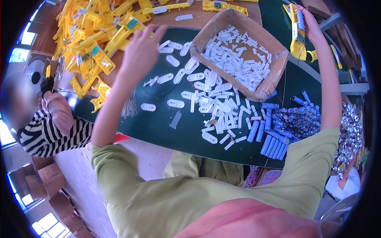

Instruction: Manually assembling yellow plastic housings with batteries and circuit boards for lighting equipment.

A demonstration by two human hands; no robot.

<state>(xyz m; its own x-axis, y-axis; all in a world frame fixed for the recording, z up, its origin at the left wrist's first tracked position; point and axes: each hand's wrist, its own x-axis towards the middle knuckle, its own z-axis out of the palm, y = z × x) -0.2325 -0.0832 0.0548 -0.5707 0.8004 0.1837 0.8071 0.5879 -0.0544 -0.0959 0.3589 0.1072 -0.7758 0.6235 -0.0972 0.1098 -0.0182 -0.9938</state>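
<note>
Our green tabletop [158, 131] has white bits [227, 105], blue tubes [274, 148] and a box [276, 71] between our arms. Our left hand [141, 49], spread, looks empty beside a yellow pile [85, 39]; our right hand [312, 28] grips a yellow frame [297, 50].

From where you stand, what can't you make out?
In the head view:
Yellow casing in the right grip: far side turned away.
Some blue cylinders: covered by dark wires.
Yellow pile: cut off by the upper edge.
Floor of the cardboard box: mostly under white parts.

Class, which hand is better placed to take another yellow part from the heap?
Probably the left hand: it looks open beside the yellow heap, while the right hand holds a yellow part.
</note>
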